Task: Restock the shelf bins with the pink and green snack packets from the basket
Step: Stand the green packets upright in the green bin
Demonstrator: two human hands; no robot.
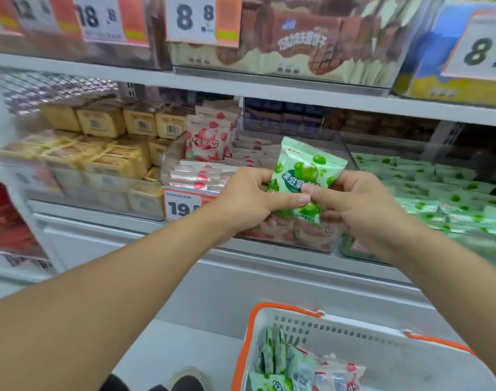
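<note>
Two bare hands meet in front of a shop shelf (pixel 241 86), both closed on one green snack packet (pixel 306 170). Far left on that shelf, yellow-wrapped blocks (pixel 100 153) fill a clear bin. Next to it, the pink bin (pixel 167 162) holds flat stacks of pink snack packets (pixel 196 173), with one pink packet standing upright at the back. An orange and white price tag (pixel 182 206) hangs on the front of this bin, partly hidden by the left hand (pixel 247 196). That hand's grip pinches the green packet's left edge, thumb across the front and fingers curled behind. The packet is held upright and slightly tilted, in front of the divide between the pink bin and the green one. The right hand (pixel 354 204) pinches the packet's right side, its thumb tip touching the left thumb tip on the packet's face. Further right, the green bin (pixel 351 249) is packed with rows of green packets (pixel 450 193) lying flat. Below the hands, at the bottom right, a white basket (pixel 354 334) with an orange rim holds more green packets standing on edge and a few pink ones beside them.
</note>
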